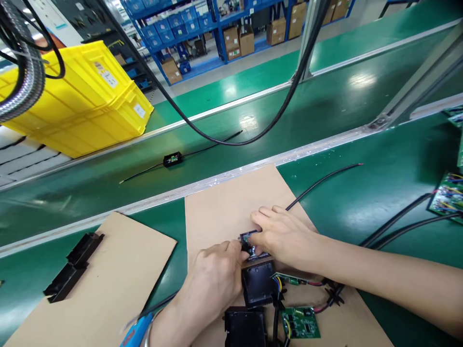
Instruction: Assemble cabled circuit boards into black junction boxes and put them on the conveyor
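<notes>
A small black housing with a circuit board inside [249,244] lies on a cardboard sheet [224,207]. My left hand [219,272] grips its left side with curled fingers. My right hand [280,236] is on its right side, thumb and fingers pressing at the board. Just below sits a black empty housing [258,284], with another black housing [246,327] nearer me. Beside them are a green circuit board [302,323] and a second board [292,278] with coloured wires and black cables. A black cable [321,180] runs from behind my right hand.
On the left, black housings [74,267] rest on another cardboard sheet [104,284], near a blue-handled tool [137,331]. A wired black unit [172,159] lies on the green belt. Yellow crates [83,91] stand behind; a black cable [231,143] hangs across. More boards [448,195] lie right.
</notes>
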A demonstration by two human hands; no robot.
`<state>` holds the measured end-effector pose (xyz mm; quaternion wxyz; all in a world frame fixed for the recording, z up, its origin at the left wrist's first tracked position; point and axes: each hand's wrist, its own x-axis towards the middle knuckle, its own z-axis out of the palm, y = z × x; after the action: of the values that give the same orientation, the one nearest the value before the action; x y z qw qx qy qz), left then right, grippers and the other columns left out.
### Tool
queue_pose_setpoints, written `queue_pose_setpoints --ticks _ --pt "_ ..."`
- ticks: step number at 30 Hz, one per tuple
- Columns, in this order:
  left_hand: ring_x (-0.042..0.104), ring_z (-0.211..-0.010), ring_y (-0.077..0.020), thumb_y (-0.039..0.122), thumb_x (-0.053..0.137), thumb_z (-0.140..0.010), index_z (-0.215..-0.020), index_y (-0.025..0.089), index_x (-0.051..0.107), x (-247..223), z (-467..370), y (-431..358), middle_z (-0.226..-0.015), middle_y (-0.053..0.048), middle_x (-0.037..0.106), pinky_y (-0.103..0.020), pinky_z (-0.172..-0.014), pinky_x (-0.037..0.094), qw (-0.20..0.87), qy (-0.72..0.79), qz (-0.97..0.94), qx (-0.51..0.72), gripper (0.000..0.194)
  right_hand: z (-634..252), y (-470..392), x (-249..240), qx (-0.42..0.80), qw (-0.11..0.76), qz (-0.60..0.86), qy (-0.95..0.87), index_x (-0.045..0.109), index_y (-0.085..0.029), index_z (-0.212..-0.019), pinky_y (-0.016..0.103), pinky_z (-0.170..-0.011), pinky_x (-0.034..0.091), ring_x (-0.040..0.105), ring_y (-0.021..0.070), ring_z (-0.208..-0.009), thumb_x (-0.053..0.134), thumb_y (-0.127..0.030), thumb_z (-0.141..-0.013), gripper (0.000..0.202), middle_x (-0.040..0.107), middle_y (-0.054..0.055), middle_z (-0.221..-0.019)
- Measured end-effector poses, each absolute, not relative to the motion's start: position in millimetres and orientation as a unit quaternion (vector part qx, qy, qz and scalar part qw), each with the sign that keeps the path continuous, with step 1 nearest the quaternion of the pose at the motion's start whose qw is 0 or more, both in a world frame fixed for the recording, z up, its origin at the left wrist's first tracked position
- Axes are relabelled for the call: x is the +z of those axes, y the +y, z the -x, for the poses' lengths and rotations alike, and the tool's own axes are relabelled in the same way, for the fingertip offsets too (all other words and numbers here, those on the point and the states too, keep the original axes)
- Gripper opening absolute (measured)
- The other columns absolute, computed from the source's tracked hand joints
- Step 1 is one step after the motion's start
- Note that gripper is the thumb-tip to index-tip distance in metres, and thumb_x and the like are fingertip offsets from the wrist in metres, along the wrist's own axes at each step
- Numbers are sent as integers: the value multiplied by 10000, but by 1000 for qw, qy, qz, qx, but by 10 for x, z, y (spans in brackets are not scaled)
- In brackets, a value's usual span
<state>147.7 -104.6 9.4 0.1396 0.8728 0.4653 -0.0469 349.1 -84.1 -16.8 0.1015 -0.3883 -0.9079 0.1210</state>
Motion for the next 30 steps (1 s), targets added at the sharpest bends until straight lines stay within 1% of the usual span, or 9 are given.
queue_pose_setpoints --ticks 4,9,12,14,17,20,24,27,30 --pt "655 -634 -245 246 296 -991 -810 201 530 98 -1561 -1041 -682 -72 653 -312 -560 390 145 520 -838 -74 299 -3502 -851 -209 130 113 391 -904 685 -202 -824 343 -688 298 459 218 -871 609 -203 -907 112 531 49 -862" --pt "647 -638 -210 308 206 -1031 -774 219 508 76 -1549 -1004 -671 -38 653 -286 -579 379 246 555 -791 -71 406 -3507 -848 -271 130 127 383 -906 685 -207 -837 343 -692 299 450 221 -893 594 -170 -901 117 547 48 -866" --pt "640 -593 -231 240 207 -1014 -868 205 502 -10 -1560 -1058 -653 -52 641 -293 -537 345 177 563 -801 -106 331 -3512 -847 -289 136 139 381 -904 683 -208 -827 343 -688 298 449 223 -891 605 -162 -889 109 547 46 -844" --pt "633 -574 -242 156 276 -967 -913 188 501 -69 -1582 -1105 -627 -60 617 -291 -509 325 105 555 -813 -145 234 -3513 -851 -288 139 141 380 -904 682 -209 -831 340 -690 303 448 225 -894 605 -169 -891 105 552 48 -839" --pt "630 -625 -232 51 360 -879 -887 185 502 -100 -1610 -1142 -665 -66 597 -272 -519 360 28 529 -834 -155 196 -3510 -857 -274 132 142 379 -905 683 -211 -842 343 -702 312 449 231 -902 596 -162 -892 111 557 53 -843" --pt "614 -687 -238 -2 347 -841 -857 187 499 -57 -1582 -1122 -735 -74 590 -293 -576 431 6 485 -864 -133 243 -3504 -858 -258 125 140 380 -906 685 -212 -837 349 -697 318 453 238 -906 602 -165 -887 108 557 57 -841" --pt "594 -727 -210 -31 334 -847 -967 176 506 3 -1434 -1074 -816 -59 594 -320 -653 492 100 419 -901 -55 295 -3500 -850 -251 131 139 384 -904 692 -216 -827 354 -697 321 456 245 -915 623 -169 -875 96 561 59 -839" --pt "614 -828 -191 13 372 -918 -1099 188 500 -19 -1317 -1062 -932 -57 625 -311 -731 514 137 407 -903 16 284 -3506 -848 -257 143 149 381 -901 692 -222 -807 355 -701 315 449 248 -920 634 -183 -872 95 557 60 -845" --pt "624 -942 -175 92 494 -946 -1154 194 525 -88 -1248 -1055 -1029 -50 654 -285 -842 509 117 376 -915 88 234 -3517 -854 -265 152 165 378 -898 696 -227 -813 361 -703 311 444 250 -925 646 -195 -868 81 555 58 -858"
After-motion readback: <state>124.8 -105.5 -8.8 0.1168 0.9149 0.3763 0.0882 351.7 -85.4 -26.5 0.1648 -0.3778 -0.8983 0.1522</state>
